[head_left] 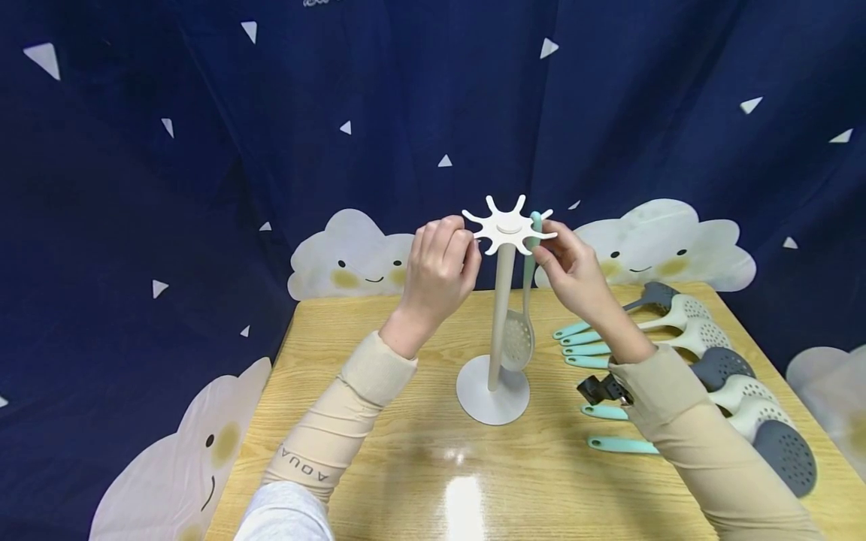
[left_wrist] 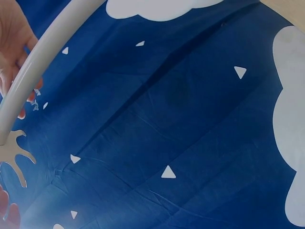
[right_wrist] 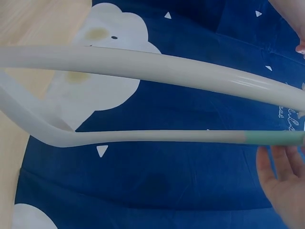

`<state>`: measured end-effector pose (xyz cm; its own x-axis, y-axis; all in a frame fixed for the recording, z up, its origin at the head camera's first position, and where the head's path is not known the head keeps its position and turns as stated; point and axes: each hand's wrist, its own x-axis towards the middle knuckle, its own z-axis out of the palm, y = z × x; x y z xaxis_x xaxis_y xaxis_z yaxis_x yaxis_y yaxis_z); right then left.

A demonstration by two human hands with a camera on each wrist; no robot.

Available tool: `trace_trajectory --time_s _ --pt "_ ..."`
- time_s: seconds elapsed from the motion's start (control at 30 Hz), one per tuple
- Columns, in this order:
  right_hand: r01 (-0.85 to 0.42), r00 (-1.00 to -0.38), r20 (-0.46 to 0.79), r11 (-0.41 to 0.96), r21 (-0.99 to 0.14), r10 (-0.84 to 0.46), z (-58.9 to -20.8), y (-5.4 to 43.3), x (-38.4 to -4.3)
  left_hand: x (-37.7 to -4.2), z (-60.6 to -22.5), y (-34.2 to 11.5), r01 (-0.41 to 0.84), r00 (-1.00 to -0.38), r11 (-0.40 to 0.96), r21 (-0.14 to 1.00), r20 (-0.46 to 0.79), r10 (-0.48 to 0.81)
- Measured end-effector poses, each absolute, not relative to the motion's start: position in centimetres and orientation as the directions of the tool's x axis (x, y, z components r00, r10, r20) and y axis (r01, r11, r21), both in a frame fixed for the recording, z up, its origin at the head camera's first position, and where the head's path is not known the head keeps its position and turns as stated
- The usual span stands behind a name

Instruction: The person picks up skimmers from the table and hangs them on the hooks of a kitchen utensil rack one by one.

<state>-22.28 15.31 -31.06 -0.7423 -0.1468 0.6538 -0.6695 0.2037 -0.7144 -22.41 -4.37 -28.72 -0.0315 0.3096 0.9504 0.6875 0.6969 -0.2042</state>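
A white utensil stand (head_left: 501, 315) with a round base and a star-shaped ring of hooks stands upright on the table. My left hand (head_left: 441, 263), fingers curled, holds a hook on the ring's left side; only its fingertips (left_wrist: 11, 215) show at the left wrist view's lower edge. A cream skimmer (head_left: 518, 342) with a mint handle hangs upright along the pole's right side, its handle top among the hooks. Thumb and fingers of my right hand (head_left: 583, 274) pinch that handle near its top. The right wrist view shows the skimmer's shaft (right_wrist: 167, 136) beside the pole (right_wrist: 157, 67).
Several mint-handled slotted utensils lie in a row at the table's right, some cream and some dark grey, such as the grey turner (head_left: 785, 457) nearest me. My right forearm passes over their handles. A blue curtain (head_left: 379, 90) with cloud prints hangs behind the wooden table (head_left: 338, 421).
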Motion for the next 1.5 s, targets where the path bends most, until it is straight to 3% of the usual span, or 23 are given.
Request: trace_trajectory --time_s 0.4,0.7,0.87,1.1,1.5 --pt "-0.710 -0.704 0.691 0.205 -0.674 -0.166 -31.1 16.7 -22.0 -22.5 -28.9 -4.3 0.691 -0.030 0.694 -0.202 0.951 0.306" --pt "-0.820 -0.481 0.858 0.438 -0.369 -0.178 -33.9 18.9 -22.2 -22.5 -28.9 -4.3 0.692 -0.031 0.694 -0.201 0.951 0.306" --pt "-0.780 -0.422 0.867 0.593 -0.200 -0.263 -36.3 20.6 -21.6 -22.6 -28.9 -4.2 0.694 -0.030 0.691 -0.202 0.951 0.307" --pt "-0.702 -0.477 0.792 0.707 -0.082 -0.382 -39.5 23.4 -20.3 -22.5 -28.8 -4.1 0.698 -0.023 0.688 -0.201 0.953 0.302" --pt "-0.621 -0.658 0.613 0.775 -0.115 -0.437 -44.8 28.0 -17.5 -22.6 -28.9 -4.2 0.692 -0.027 0.695 -0.195 0.955 0.295"
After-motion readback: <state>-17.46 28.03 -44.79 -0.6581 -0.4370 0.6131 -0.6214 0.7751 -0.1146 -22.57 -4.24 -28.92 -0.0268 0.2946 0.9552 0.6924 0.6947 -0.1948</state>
